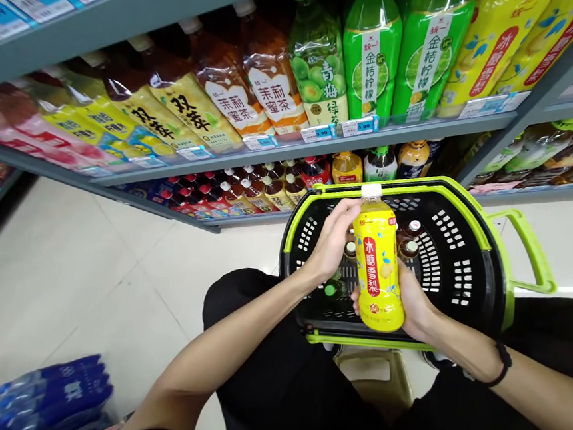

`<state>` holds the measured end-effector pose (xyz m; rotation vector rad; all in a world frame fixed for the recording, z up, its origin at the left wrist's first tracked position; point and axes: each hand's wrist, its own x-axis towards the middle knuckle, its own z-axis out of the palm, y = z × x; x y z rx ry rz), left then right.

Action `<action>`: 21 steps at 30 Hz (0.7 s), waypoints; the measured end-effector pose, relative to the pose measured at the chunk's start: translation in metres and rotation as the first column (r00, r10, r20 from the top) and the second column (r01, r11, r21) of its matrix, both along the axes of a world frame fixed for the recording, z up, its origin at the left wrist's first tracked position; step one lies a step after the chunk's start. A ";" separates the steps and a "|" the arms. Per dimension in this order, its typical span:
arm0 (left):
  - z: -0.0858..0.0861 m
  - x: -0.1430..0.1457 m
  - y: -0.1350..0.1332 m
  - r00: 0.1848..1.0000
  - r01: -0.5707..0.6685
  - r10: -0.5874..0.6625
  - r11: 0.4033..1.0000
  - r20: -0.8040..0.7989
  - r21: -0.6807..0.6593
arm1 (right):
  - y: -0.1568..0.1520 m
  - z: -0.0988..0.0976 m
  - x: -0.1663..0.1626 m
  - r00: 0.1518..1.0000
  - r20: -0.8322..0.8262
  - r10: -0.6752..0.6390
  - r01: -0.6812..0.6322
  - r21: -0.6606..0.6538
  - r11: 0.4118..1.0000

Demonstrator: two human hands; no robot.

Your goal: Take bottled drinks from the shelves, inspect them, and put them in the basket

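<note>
A yellow drink bottle with a white cap is held tilted over a black shopping basket with a lime-green rim. My right hand grips its lower part from behind, with fingertips showing at the left edge. My left hand is curved along the bottle's upper left side, its fingertips near the neck and partly hidden behind it. Several bottles lie or stand inside the basket, among them a green-capped bottle and a dark bottle.
A grey shelf with rows of drink bottles and price tags runs across the front. The basket's green handle sticks out to the right. Blue-wrapped bottle packs sit at lower left. A beige stool shows between my legs.
</note>
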<state>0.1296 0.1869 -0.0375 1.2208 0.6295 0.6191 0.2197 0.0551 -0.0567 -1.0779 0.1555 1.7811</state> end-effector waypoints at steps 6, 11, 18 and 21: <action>-0.003 0.002 -0.005 0.999 0.017 -0.014 0.998 0.040 -0.064 | -0.004 0.000 0.003 0.983 -0.151 0.109 -0.092 0.113 0.989; -0.002 0.006 -0.010 0.995 -0.028 0.032 0.999 0.092 -0.042 | 0.000 0.005 0.000 0.999 -0.035 0.001 0.003 0.112 0.994; 0.002 0.006 -0.007 0.997 -0.047 0.048 0.999 0.063 -0.006 | 0.012 0.013 -0.001 0.981 0.141 -0.134 0.139 -0.021 0.990; 0.001 0.007 -0.006 0.998 -0.048 0.047 0.999 0.047 0.013 | 0.011 0.008 0.000 0.976 0.170 -0.133 0.140 -0.030 0.990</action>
